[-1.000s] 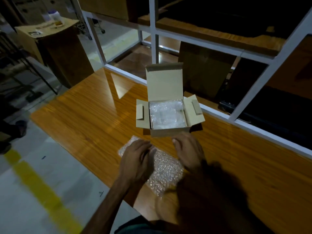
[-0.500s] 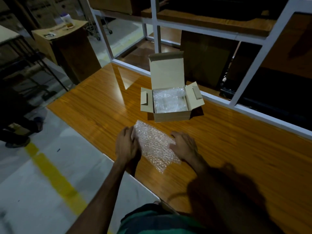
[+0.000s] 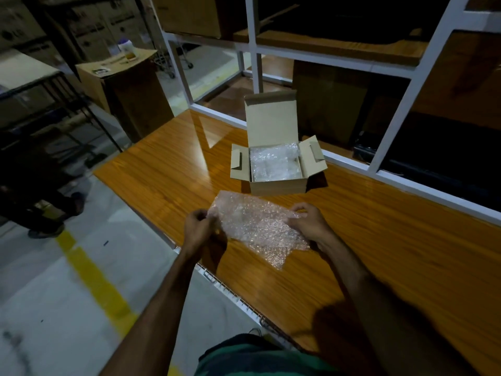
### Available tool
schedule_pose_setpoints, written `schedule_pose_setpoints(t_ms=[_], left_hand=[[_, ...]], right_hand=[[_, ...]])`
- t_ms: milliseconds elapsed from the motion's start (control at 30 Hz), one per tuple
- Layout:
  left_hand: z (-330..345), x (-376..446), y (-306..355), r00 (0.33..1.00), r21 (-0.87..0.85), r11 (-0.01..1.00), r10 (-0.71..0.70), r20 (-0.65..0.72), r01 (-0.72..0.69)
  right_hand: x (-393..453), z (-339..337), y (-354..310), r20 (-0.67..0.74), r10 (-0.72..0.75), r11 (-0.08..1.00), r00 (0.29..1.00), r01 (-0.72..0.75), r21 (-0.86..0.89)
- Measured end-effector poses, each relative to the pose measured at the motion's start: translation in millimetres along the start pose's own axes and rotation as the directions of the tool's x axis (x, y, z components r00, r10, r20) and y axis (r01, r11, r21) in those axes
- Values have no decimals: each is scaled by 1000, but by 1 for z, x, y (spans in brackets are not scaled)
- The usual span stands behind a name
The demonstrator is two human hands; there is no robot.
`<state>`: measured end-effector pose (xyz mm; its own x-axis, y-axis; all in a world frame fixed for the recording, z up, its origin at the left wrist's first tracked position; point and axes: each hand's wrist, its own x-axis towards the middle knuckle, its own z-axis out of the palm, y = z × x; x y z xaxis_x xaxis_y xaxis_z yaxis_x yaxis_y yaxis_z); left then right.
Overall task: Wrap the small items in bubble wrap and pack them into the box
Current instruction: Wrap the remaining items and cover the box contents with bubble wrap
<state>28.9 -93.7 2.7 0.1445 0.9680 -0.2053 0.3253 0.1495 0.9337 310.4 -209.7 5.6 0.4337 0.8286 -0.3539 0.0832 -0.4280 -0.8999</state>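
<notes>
You stand at a long wooden table whose near edge runs right under your forearms, and that edge is your first hazard: the bubble wrap sheet hangs in the air partly over it, so anything that slips out on the near side likely lands on the floor rather than the tabletop. The cardboard box sits just beyond the sheet with its lid upright and both side flaps spread, and bubble-wrapped contents already seem to fill most of it; a bulky new bundle may not fit, and forcing it could buckle a flap or nudge the light box toward the white frame behind. Your left hand pinches the sheet's left edge with curled fingers, and your right hand grips the right edge the same way, holding it stretched between them. You have no small item visible inside the sheet, and I cannot tell whether one is hidden in its folds. If you pull too hard, the thin film can tear or slide from your fingertips, and the dim light makes a loose corner easy to miss.
</notes>
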Motion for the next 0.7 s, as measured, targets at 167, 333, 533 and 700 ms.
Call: schedule_pose_setpoints(t_ms=[167, 333, 533, 700], left_hand=[[5, -5, 10, 991, -267, 956, -131, -11, 124], [17, -10, 9, 992, -92, 992, -96, -83, 88], [31, -17, -17, 978, 498, 851, 204, -29, -163], [27, -5, -12, 952, 627, 717, 250, 178, -305]], right_hand=[[-2, -6, 6, 11, 16, 1000, 1000, -16, 26], [-1, -14, 15, 17, 54, 998, 998, -53, -27], [-4, -15, 25, -11, -90, 923, 996, 79, -376], [-12, -16, 25, 142, -92, 833, 986, 154, -531]])
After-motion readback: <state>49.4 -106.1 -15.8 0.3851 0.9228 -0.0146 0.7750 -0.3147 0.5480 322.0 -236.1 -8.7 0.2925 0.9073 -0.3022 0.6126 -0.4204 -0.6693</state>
